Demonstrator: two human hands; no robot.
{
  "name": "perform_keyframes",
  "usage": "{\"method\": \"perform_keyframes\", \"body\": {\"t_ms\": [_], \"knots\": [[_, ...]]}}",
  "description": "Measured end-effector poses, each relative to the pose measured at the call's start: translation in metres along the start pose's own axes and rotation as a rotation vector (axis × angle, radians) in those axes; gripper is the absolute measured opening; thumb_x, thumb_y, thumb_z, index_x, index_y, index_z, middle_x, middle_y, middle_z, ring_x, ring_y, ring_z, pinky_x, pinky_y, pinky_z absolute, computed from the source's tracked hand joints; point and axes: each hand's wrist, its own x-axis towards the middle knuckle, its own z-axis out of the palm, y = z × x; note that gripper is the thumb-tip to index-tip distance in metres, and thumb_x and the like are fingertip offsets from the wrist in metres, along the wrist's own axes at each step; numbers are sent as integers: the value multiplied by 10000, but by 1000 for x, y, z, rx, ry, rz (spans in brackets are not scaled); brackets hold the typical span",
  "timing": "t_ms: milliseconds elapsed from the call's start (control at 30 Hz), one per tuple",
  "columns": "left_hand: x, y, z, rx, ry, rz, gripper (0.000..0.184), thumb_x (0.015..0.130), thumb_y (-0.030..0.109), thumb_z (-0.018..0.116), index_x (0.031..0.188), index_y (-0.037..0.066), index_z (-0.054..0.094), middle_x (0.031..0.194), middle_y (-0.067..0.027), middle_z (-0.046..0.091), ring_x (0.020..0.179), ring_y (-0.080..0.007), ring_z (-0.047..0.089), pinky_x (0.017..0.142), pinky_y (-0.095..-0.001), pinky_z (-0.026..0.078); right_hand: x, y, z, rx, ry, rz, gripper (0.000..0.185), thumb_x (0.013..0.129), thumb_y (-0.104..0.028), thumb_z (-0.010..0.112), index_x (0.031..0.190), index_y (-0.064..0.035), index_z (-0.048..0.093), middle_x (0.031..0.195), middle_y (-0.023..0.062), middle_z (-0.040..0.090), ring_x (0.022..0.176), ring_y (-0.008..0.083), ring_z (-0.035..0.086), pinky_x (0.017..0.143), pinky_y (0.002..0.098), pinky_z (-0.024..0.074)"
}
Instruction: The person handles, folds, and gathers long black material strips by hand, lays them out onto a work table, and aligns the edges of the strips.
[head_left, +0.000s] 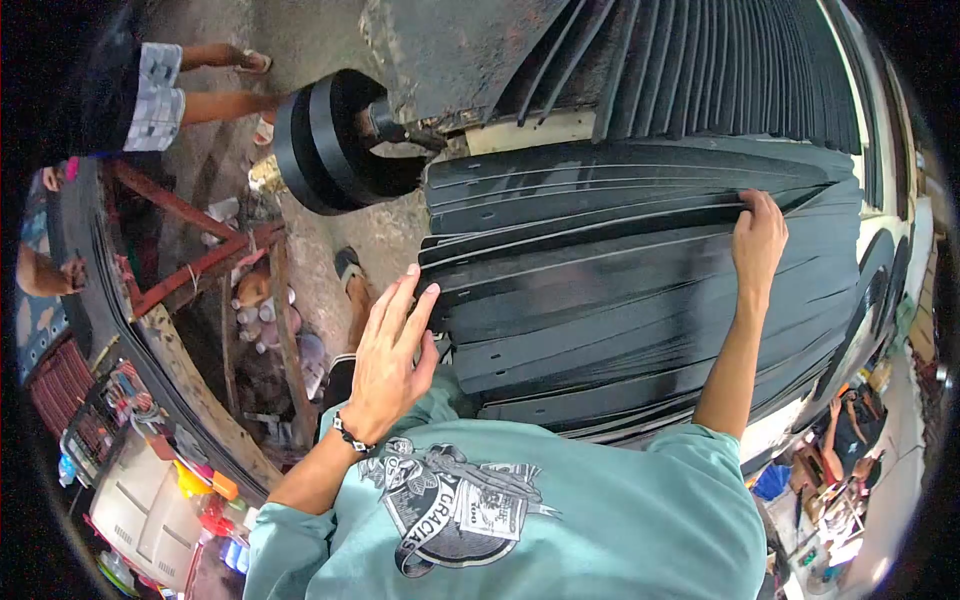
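Observation:
Many long black strips point(590, 270) lie stacked in overlapping layers in front of me, some with small slots near their left ends. My left hand point(390, 345), with a beaded bracelet on its wrist, is at the left ends of the strips, fingers extended and a little apart. Its fingertips are at the edge of one strip; whether they touch it is unclear. My right hand point(760, 235) is over the right part of the stack, its fingers bent and closed on the raised edge of a strip. Above, more black strips point(720, 70) stand fanned in a row.
A black round roll point(340, 140) is at the upper left, by a rough dark surface point(450, 50). People stand at the left edge and one is at the lower right. A red metal frame point(190, 270) and a white container point(145, 510) are at left.

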Motion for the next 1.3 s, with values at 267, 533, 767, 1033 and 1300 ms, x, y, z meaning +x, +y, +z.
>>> {"method": "perform_keyframes", "body": {"t_ms": [267, 533, 767, 1033, 1300], "knots": [[-2, -7, -8, -104, 1, 12, 644, 781, -70, 662, 1405, 57, 573, 1493, -182, 507, 1322, -404, 511, 1101, -468, 437, -26, -163, -14, 393, -226, -354, 251, 895, -116, 672, 1121, -13, 701, 1174, 158, 660, 1149, 352, 603, 1014, 439, 456], [4, -12, -2, -123, 77, 8, 631, 786, 0, 700, 1401, 57, 575, 1461, -173, 508, 1348, -394, 478, 1118, -487, 406, -65, -173, -20, 438, -130, -227, 209, 890, -49, 652, 1093, -26, 699, 1184, 141, 639, 1209, 354, 581, 1094, 495, 410], [40, -3, -1, -55, 43, 48, 640, 799, 135, 736, 1400, 10, 553, 1456, -162, 518, 1352, -364, 468, 1143, -492, 345, -75, -172, -16, 413, -77, -227, 200, 889, -51, 657, 1083, -36, 706, 1187, 128, 663, 1205, 333, 596, 1128, 518, 389], [70, 13, 9, -77, 90, 88, 311, 841, 103, 710, 1131, 6, 656, 1132, -113, 635, 1102, -337, 566, 1015, -460, 416, -30, -181, -29, 290, -287, -243, 105, 893, -140, 688, 952, -56, 706, 932, 98, 671, 962, 305, 635, 904, 427, 444], [51, 0, 7, 38, 93, -16, 535, 867, 37, 647, 1377, 202, 639, 1524, -201, 421, 1366, -408, 434, 1131, -457, 378, 26, -186, -28, 236, -750, -427, 103, 861, -100, 652, 891, -24, 714, 909, 155, 696, 903, 389, 668, 786, 476, 527]]}}
